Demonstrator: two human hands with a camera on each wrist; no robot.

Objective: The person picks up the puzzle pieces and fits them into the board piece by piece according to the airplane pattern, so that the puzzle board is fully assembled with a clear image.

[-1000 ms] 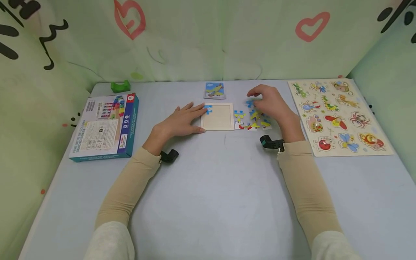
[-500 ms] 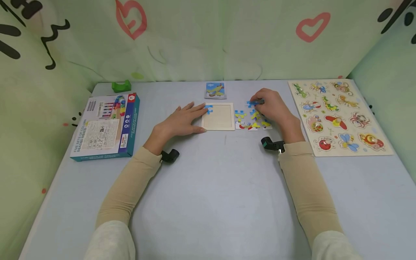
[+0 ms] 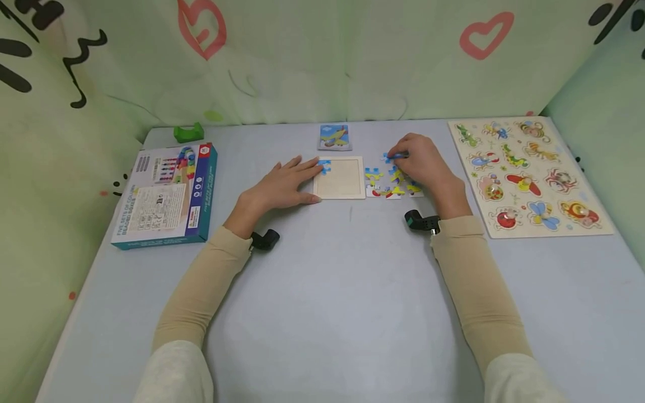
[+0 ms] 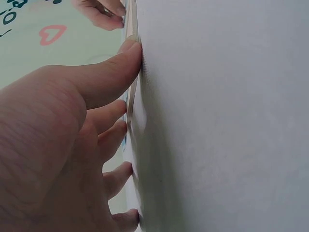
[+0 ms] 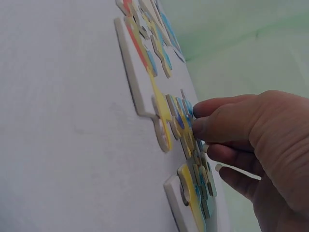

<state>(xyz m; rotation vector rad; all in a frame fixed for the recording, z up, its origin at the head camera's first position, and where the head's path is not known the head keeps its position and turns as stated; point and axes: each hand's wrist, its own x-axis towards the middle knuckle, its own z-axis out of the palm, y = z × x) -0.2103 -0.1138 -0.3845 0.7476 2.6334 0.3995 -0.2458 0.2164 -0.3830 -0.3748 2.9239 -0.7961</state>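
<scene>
A square wooden puzzle tray [image 3: 345, 180] lies at the table's middle, with blue jigsaw pieces [image 3: 325, 167] in its upper left corner. My left hand [image 3: 280, 187] rests spread at the tray's left side, thumb at the lower left corner and fingertips by the blue pieces. To the right of the tray lie loose jigsaw pieces [image 3: 373, 174] in blue, yellow, red and white. Over their far edge my right hand [image 3: 422, 161] pinches a blue jigsaw piece [image 3: 400, 155] between thumb and fingers. The right wrist view shows thumb and forefinger [image 5: 207, 126] close together beside the layered pieces.
Behind the tray lies a small picture card [image 3: 335, 137] with a yellow plane. A peg board of insects [image 3: 529, 179] is at right. On the left are a flat toy box [image 3: 161, 196] and a green block [image 3: 188, 133]. Fabric walls enclose the table.
The right hand has lowered slightly onto the loose pieces, and its fingers have closed on a blue jigsaw piece. My left hand stays at the tray.
</scene>
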